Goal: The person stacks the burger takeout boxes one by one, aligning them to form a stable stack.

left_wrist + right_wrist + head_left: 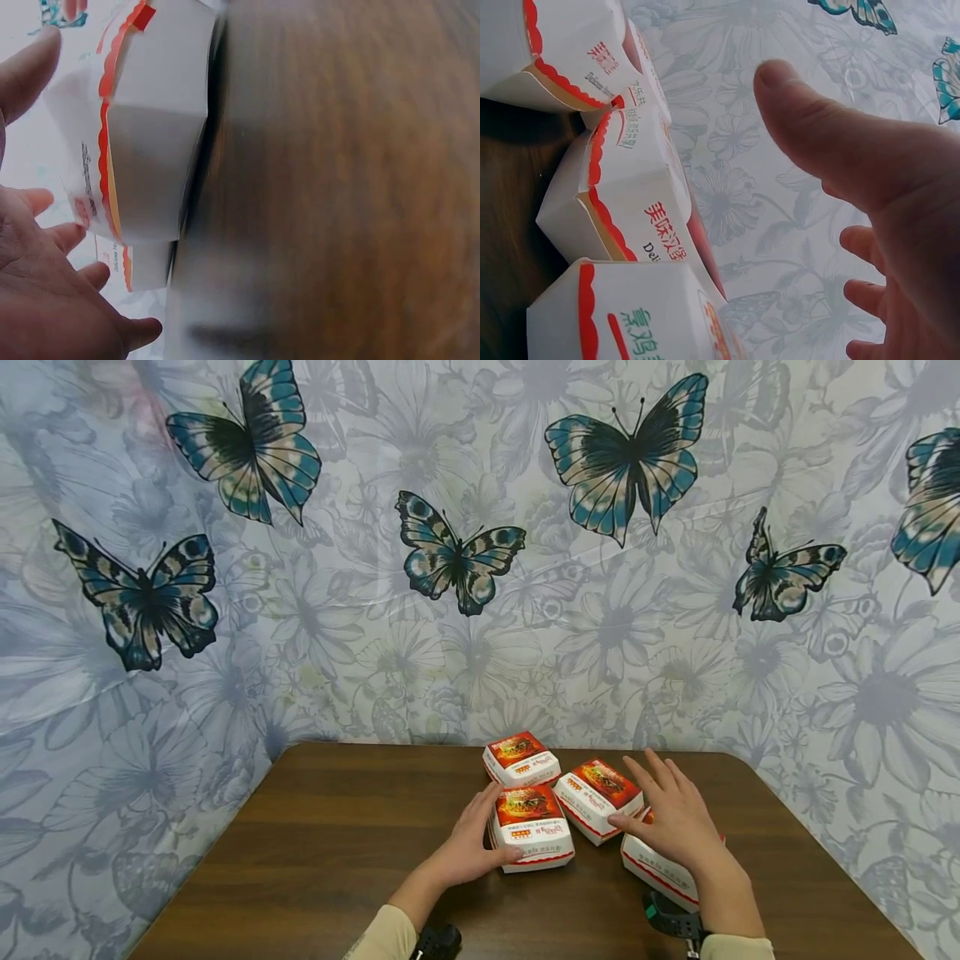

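Note:
Several white burger boxes with red printed lids stand close together on the table. My left hand (474, 842) is at the left side of the front burger box (534, 842), its thumb over the near edge of the lid. In the left wrist view, the fingers (94, 276) are spread beside the box's white wall (154, 165). My right hand (678, 818) hovers with fingers spread over the rightmost burger box (656, 867), partly hiding it. The thumb overlaps the middle burger box (596, 797) in the head view. In the right wrist view nothing lies between thumb and fingers.
Behind the front box stands another burger box (522, 758), near the table's far edge. The dark wooden table (322, 827) extends to both sides. A wall cloth (337, 635) with butterflies hangs behind it. Dark wrist devices (671, 920) sit at both cuffs.

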`<state>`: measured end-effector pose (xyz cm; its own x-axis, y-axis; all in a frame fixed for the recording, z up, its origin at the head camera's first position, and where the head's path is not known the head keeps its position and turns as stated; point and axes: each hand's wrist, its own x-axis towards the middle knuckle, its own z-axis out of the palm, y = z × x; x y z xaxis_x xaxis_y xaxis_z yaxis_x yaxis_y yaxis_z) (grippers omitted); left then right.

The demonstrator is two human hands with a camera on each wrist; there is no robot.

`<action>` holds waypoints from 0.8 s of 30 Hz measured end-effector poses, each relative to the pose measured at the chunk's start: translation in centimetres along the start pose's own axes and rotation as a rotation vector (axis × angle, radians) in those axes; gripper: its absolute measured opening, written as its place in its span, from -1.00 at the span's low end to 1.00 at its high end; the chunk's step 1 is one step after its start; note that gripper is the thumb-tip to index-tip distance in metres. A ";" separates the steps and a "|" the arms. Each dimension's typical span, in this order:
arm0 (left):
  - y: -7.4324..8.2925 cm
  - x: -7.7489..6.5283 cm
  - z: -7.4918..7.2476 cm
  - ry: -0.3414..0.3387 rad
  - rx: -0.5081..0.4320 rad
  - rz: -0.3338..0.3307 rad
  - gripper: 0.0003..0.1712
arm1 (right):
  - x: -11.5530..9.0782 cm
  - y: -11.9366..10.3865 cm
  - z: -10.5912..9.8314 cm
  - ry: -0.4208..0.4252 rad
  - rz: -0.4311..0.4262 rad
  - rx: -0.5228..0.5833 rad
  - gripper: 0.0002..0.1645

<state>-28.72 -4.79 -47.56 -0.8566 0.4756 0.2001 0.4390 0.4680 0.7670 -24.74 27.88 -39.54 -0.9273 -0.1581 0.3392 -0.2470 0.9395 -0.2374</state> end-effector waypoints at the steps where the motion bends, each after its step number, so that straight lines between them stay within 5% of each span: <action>1: 0.0 0.0 0.0 -0.001 0.006 0.004 0.17 | 0.0 0.0 0.1 0.001 -0.001 0.002 0.10; 14: 0.1 -0.1 -0.6 -0.058 -0.062 -0.041 0.19 | 0.2 -0.2 1.1 0.001 0.002 -0.013 0.06; 24: -0.5 -0.3 -1.6 -0.144 -0.120 -0.039 0.20 | 0.5 -0.9 2.3 -0.036 0.105 -0.035 0.07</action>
<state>-29.12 -6.36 -47.02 -0.8209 0.5646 0.0863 0.3635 0.4000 0.8413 -25.62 26.23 -41.24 -0.9573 -0.0686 0.2810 -0.1385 0.9615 -0.2372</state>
